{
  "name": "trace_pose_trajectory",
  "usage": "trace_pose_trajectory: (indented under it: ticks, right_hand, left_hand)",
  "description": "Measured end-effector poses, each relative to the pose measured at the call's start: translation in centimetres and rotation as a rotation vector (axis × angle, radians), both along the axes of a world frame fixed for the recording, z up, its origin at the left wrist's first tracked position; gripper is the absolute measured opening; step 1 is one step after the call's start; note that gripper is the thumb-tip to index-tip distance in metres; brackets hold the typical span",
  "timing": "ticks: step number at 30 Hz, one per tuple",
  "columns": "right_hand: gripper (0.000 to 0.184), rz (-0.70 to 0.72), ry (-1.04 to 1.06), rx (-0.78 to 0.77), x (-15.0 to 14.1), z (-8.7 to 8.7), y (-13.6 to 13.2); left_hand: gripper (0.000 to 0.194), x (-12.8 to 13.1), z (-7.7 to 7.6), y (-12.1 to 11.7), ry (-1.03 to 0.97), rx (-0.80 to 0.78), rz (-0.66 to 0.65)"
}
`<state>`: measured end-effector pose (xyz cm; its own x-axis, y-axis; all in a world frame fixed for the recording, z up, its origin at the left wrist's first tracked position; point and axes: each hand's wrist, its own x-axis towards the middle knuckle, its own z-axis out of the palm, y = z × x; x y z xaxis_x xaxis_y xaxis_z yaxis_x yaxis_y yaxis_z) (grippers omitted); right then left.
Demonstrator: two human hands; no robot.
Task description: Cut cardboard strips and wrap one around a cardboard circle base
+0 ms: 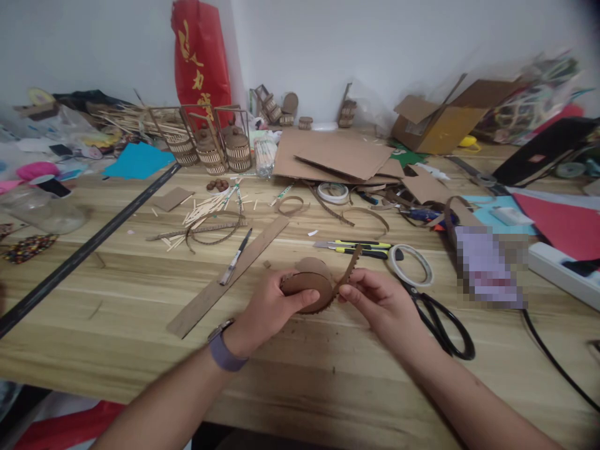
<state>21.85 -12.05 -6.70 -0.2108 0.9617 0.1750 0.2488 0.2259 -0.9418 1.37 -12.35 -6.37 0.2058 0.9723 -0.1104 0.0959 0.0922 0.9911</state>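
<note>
Between my two hands is a round cardboard disc (305,289), with a notched cardboard strip (349,270) running along part of its edge. My left hand (269,306) grips the disc, thumb flat on its face and fingers behind it. At the disc's right side, my right hand (375,297) pinches the strip, whose loose end sticks up past the fingers. Behind the disc shows another piece of rounded cardboard (312,265); whether it is joined to the disc I cannot tell. A watch with a purple band (225,350) is on my left wrist.
Black-handled scissors (447,325), a tape roll (410,265) and yellow-black utility knives (360,249) lie by my right hand. Leftward are a long cardboard strip (197,306), a pen (235,256) and scattered sticks (206,212). Cardboard sheets (328,153) and small stick-covered lanterns (239,152) stand behind.
</note>
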Motion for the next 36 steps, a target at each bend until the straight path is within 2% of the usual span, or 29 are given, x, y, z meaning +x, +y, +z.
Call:
trace_pose_trajectory:
  ticks: [7, 14, 17, 23, 27, 30, 33, 36]
  right_hand:
    - [0.026, 0.029, -0.035, 0.002, -0.1, 0.0, -0.1]
    - [0.02, 0.058, -0.176, 0.135, 0.0, 0.2, -0.2]
    - [0.02, 0.112, -0.221, 0.176, 0.2, 0.4, 0.0]
    - [0.021, 0.198, -0.267, 0.157, 0.5, 0.4, 0.3]
    - [0.022, 0.152, -0.254, 0.127, 0.2, 0.3, 0.2]
    - [0.025, 0.077, -0.202, 0.067, 0.0, 0.0, 0.1]
    - [0.029, 0.059, -0.132, -0.029, -0.2, -0.3, 0.0]
    - [0.03, 0.089, -0.105, -0.074, -0.5, -0.5, -0.1]
  left_hand:
    - [0.031, 0.1, 0.0, 0.0, 0.064, 0.003, -0.016]
    - [0.04, 0.0, -0.8, -0.1, 0.128, -0.021, -0.017]
    - [0.036, 0.0, -1.1, -0.1, 0.098, -0.007, -0.07]
    - [0.032, 0.0, -1.0, 0.1, 0.104, -0.013, -0.137]
    - [0.038, 0.0, -0.7, 0.0, 0.074, -0.025, -0.061]
    - [0.045, 0.1, -0.4, 0.0, -0.067, -0.03, 0.007]
    - [0.051, 0.2, -0.4, 0.0, -0.171, -0.068, 0.055]
    - [0.051, 0.3, -0.7, -0.1, -0.108, -0.078, 0.144]
